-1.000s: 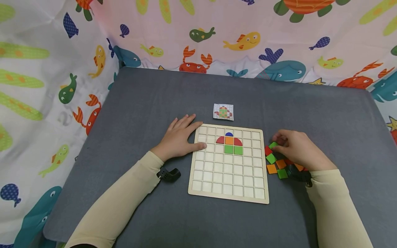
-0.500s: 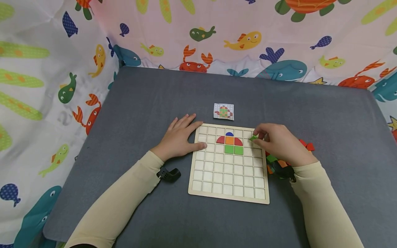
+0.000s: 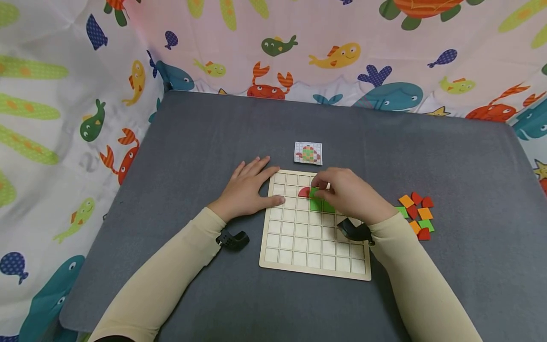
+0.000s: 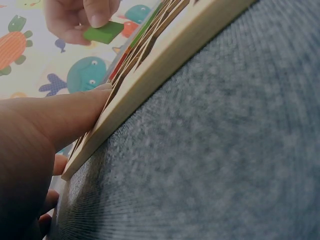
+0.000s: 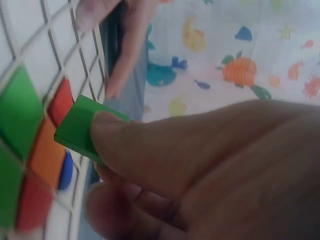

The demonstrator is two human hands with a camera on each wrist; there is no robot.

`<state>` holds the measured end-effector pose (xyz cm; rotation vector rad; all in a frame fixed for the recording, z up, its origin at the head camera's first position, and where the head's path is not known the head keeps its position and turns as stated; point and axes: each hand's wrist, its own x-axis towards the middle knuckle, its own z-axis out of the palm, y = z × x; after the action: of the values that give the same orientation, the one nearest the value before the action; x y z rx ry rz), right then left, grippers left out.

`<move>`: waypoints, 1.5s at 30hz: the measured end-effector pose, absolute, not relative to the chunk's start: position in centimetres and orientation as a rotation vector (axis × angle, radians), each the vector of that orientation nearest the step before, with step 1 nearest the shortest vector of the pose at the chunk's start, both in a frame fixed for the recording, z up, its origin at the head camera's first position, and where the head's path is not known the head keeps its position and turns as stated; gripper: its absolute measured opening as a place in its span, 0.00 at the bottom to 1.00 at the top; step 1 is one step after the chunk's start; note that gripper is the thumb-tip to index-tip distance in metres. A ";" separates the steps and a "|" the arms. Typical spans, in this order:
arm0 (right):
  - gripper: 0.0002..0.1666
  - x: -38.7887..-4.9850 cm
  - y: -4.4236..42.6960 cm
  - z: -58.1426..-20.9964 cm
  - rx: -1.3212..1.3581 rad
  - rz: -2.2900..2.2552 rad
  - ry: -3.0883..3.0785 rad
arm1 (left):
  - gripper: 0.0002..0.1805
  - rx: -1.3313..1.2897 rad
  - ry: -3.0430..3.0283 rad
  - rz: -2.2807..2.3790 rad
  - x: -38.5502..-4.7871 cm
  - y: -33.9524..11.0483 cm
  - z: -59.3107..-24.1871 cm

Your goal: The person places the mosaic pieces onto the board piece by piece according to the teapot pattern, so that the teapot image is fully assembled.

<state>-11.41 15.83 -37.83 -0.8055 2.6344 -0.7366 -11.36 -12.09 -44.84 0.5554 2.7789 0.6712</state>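
Observation:
A wooden grid board lies on the grey table. My left hand rests at its upper left corner, thumb on the grid and the other fingers stretched out beyond the rim. Between thumb and fingers, my right hand pinches a green square tile, held just above the board's upper part. Set in the grid beside it are two green squares, an orange square, two red curved pieces and a blue piece. From the head, the right hand covers some of these.
Loose red, orange and green tiles lie in a cluster right of the board, partly behind the right sleeve. A small card with a coloured grid picture lies beyond the board. A sea-animal cloth borders the table.
My right hand has picked a green tile from the cluster and carried it left over the board to the set pieces. The left hand has stayed in place.

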 end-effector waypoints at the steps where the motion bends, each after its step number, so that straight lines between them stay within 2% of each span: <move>1: 0.08 -11.4 15.5 -37.9 -0.837 -0.740 2.622 | 0.49 0.555 2.780 0.670 -11.4 -12.1 -44.8; 9: 0.06 -11.0 13.6 -38.8 -0.982 -0.720 2.566 | 0.49 0.549 2.783 0.678 -11.4 -12.2 -44.7; 38: 0.09 -10.4 13.6 -40.2 -1.005 -0.695 2.654 | 0.49 0.558 2.772 0.678 -11.3 -12.3 -44.7; 45: 0.06 -10.0 14.6 -40.3 -1.000 -0.698 2.674 | 0.49 0.557 2.768 0.665 -11.3 -12.1 -44.6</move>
<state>-9.95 14.61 -40.29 -1.0004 2.6744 -0.6978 -11.33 -12.12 -44.61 0.5568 2.7682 0.6647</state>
